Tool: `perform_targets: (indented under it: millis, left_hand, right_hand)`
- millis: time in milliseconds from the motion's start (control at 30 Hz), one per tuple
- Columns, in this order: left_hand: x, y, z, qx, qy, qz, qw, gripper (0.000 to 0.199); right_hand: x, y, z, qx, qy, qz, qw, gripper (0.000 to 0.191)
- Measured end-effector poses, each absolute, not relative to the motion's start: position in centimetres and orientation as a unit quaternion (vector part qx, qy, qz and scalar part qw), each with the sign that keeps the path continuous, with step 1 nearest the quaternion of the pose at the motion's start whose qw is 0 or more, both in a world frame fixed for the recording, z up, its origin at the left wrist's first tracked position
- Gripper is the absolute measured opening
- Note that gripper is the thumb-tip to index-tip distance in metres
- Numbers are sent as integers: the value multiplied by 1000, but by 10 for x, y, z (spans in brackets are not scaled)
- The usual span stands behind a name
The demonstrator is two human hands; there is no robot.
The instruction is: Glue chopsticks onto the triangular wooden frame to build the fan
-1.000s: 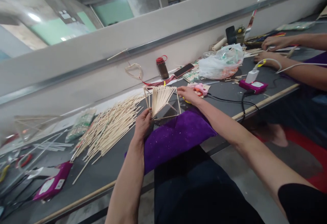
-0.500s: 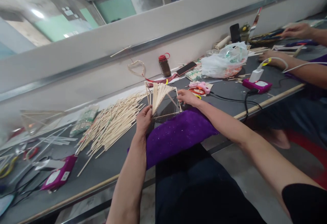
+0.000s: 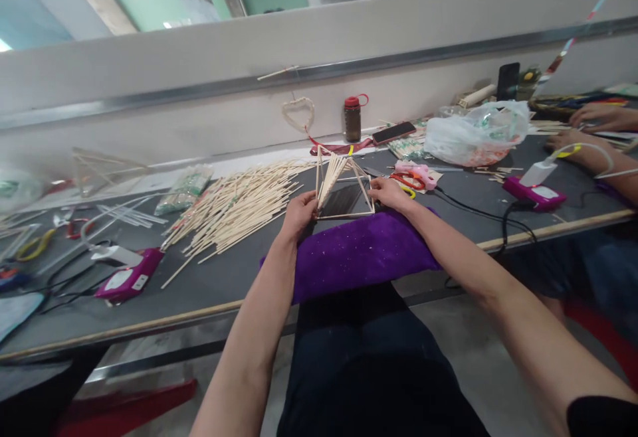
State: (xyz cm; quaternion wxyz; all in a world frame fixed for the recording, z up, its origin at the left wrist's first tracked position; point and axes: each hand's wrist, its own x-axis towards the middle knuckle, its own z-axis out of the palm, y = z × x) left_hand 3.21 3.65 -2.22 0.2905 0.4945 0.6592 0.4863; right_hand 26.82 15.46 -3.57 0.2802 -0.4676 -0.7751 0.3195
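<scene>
Between my two hands is a pale wooden stick frame (image 3: 345,215) with triangular sides and a fan of sticks closing part of it. My left hand (image 3: 300,212) pinches its left corner, where the fan narrows. The fingers of my right hand (image 3: 387,194) are closed on the frame's right side. A purple cloth (image 3: 366,254) lies below it, over the table edge and under my forearms. Left of the frame, loose wooden sticks (image 3: 239,204) are spread in a big pile.
Orange-handled scissors (image 3: 406,180), a pink tool (image 3: 421,175), a plastic bag (image 3: 478,135), a phone (image 3: 393,133) and a red-capped bottle (image 3: 352,121) stand or lie behind and right. Magenta power strips (image 3: 130,276) sit on both sides. Another person's hands (image 3: 573,143) are at far right.
The view has turned left and levelled. The stick frame has tilted in my hands, so its open triangular side and bottom stick show more. Both hands still hold it.
</scene>
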Motion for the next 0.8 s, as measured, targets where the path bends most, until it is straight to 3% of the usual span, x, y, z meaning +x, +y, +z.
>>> perform_targets:
  millis: [300, 600, 800]
  left_hand:
    - [19, 24, -5, 472, 640, 496, 349, 67]
    - [23, 26, -9, 500, 626, 485, 350, 49]
    - [22, 28, -11, 510, 622, 482, 345, 52]
  right_hand:
    - [270, 154, -33, -447, -829, 220, 251, 20]
    - [269, 153, -33, -444, -832, 214, 252, 22]
    - [270, 155, -34, -431, -833, 227, 263, 20]
